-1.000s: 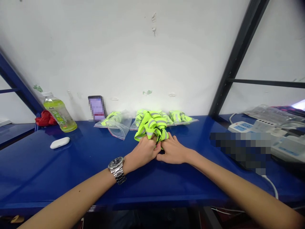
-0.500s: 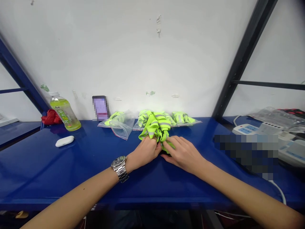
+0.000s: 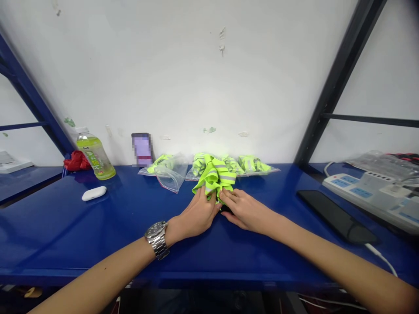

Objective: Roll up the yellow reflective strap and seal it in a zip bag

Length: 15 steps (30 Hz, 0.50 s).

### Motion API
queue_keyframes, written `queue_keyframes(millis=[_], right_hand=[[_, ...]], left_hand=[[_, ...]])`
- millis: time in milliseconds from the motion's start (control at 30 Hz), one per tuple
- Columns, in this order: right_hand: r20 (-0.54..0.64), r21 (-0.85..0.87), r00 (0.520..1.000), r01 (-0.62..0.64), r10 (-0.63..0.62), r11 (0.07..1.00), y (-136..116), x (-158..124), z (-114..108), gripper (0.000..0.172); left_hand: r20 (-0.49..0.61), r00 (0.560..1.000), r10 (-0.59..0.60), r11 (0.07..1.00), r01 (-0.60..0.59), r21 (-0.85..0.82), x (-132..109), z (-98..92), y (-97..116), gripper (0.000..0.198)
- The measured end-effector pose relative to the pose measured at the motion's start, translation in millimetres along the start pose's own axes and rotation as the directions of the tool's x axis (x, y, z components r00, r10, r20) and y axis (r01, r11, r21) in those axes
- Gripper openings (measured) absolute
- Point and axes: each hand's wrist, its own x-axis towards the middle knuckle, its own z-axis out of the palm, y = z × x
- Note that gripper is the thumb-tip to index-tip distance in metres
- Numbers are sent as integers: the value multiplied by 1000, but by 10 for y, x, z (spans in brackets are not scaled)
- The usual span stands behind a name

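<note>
Here we see soft, bright light across the white wall, sheen on the blue tabletop (deep gloom beneath!), pixel blocks masking the upright smartphone, edges stretching.

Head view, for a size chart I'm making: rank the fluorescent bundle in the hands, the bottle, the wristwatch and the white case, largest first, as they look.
1. Fluorescent bundle and bottle: too close to rank, as the bundle is partly hidden.
2. Wristwatch.
3. White case.
</note>
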Motion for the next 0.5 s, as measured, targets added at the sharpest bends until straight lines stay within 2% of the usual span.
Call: queue_keyframes(millis=[100,200,367,433,500], right_hand=[[30,21,1000,-12,11,1000,30,1,1,46],[16,-19,1000,22,-22,1000,52,-2,15,45],[-1,-95,997,78,-79,992,74,31,52,37],[-4,-40,998,58,-58,998,94,69,48,33],[-1,103,1000,-7,7,995,120,121,31,30]], left_hand=[[10,999,-32,994,33,-101,-113,-40,-15,43],[48,998,-37,988,44,-151,-184,-41,-66,40],[14,1000,3,1000,-3,-15,-103,25,-117,30],[6,1000,12,1000,-12,27,-29,35,-135,20],[16,999,-31,1000,31,0,28,23,-159,15]])
